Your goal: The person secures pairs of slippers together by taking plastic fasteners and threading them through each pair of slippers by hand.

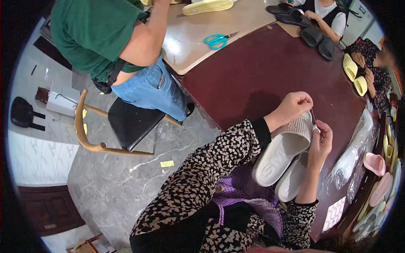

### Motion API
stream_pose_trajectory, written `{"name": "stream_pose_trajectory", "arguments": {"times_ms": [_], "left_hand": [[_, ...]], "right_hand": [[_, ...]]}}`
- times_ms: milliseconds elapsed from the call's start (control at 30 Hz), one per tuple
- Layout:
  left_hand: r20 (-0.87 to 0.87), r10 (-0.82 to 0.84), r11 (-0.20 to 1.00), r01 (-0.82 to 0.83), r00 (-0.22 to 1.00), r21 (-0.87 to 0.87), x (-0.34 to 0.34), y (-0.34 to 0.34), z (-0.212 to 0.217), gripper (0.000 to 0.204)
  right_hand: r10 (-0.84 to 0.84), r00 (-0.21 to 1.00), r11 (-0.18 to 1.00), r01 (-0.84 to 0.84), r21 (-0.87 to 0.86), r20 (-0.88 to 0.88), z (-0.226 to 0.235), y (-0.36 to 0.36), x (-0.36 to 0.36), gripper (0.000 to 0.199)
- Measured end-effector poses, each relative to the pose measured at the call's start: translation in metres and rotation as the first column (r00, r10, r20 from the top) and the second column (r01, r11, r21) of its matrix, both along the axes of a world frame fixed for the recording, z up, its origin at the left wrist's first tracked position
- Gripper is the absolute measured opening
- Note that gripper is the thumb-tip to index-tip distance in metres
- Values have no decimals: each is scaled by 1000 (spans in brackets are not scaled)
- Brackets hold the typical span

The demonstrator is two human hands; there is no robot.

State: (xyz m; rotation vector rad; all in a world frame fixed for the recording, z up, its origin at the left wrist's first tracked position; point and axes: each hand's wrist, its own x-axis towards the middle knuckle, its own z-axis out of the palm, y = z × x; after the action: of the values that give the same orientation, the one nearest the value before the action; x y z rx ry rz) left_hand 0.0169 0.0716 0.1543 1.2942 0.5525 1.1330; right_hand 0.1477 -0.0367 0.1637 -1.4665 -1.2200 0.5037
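A pair of off-white slide slippers lies before me at the near edge of the dark red table. The left slipper [276, 162] has a ribbed strap and raised lettering on its insole; the right slipper [291, 182] is partly covered by my right forearm. Over the toe end of the left one, my left hand [295, 106] is closed in a pinch. Just right of the strap, my right hand [321, 137] is also pinched, close to the slipper's edge. A thin dark strand runs between the two sets of fingertips. What exactly each pinch holds is too small to tell.
Teal-handled scissors [216, 41] and a yellow slipper [207, 6] lie on the pale table. Black slippers [311, 36] and yellow slippers [350, 67] line the far edge near other people. Clear plastic bags [352, 143] are at right. A person stands left, by a chair [135, 122].
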Motion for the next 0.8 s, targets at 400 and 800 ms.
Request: {"name": "stream_pose_trajectory", "arguments": {"times_ms": [400, 800], "left_hand": [[-82, 77, 990, -66, 994, 127, 0, 4, -6, 9], [-21, -41, 991, 38, 999, -127, 3, 3, -1, 10]], "right_hand": [[-61, 998, 976, 66, 209, -29, 34, -20, 4, 19], [-77, 931, 955, 172, -242, 357, 24, -101, 5, 20]]}}
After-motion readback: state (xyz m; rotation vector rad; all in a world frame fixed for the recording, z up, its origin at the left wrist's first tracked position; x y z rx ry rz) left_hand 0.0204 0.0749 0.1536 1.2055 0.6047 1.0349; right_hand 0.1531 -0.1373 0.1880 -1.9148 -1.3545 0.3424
